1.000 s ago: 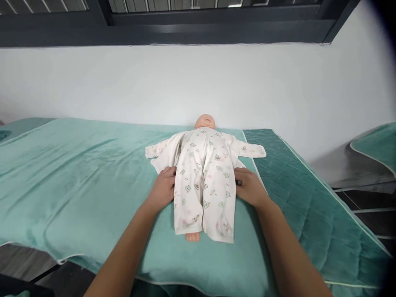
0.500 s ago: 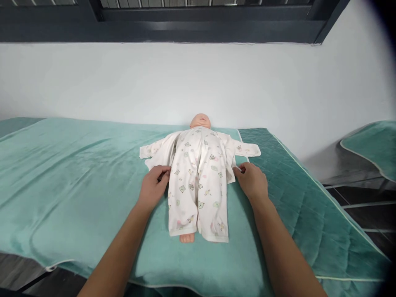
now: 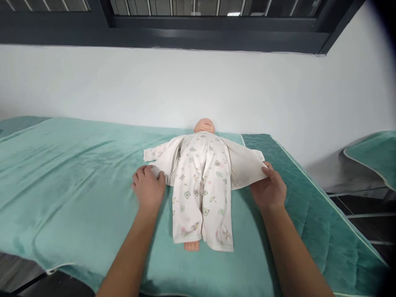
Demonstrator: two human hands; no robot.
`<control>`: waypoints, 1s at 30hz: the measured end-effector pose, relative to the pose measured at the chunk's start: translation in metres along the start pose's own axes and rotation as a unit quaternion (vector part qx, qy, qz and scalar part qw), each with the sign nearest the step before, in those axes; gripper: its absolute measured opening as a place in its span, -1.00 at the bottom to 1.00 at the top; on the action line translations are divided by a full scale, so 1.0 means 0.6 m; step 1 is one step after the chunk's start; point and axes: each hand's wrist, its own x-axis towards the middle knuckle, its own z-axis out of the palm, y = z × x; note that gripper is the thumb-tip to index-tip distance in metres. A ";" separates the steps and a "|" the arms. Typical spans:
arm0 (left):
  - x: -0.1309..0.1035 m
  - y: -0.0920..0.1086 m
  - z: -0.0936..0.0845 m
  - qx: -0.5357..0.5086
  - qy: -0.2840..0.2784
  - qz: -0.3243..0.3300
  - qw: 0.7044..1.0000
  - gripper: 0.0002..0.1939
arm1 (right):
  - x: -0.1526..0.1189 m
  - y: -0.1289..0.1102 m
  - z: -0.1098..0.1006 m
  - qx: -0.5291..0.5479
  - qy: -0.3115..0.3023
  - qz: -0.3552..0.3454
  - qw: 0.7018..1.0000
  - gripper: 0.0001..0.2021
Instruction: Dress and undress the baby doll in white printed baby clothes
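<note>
A doll (image 3: pixel 204 125) lies face up, its head toward the wall and one foot showing at the near end. White printed baby pants (image 3: pixel 202 194) cover its front from neck to ankles. From beneath them, a white baby shirt (image 3: pixel 246 165) spreads to both sides, its printed left sleeve stretched outward. My right hand (image 3: pixel 270 185) pinches the shirt's right flap at its outer corner and holds it pulled out, over most of the right sleeve. At the left flap's lower edge is my left hand (image 3: pixel 150 185), thumb and fingers apart; whether it touches the cloth is unclear.
Light green plush cloth (image 3: pixel 77 177) lies under the doll, with a darker quilted cover (image 3: pixel 309 222) to the right. A white wall (image 3: pixel 185 86) and dark window frame (image 3: pixel 216 37) rise behind. Another green-covered surface (image 3: pixel 371 152) stands at far right.
My right hand has moved outward to the right, drawing the shirt's right flap open over the sleeve. My left hand has shifted slightly left of the pants, its fingers more spread. The view has tilted slightly.
</note>
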 end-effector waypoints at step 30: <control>0.080 0.095 -0.017 -0.377 -0.079 0.054 0.921 -0.81 | 0.144 0.030 0.225 -0.341 -0.043 -0.092 0.934 -0.88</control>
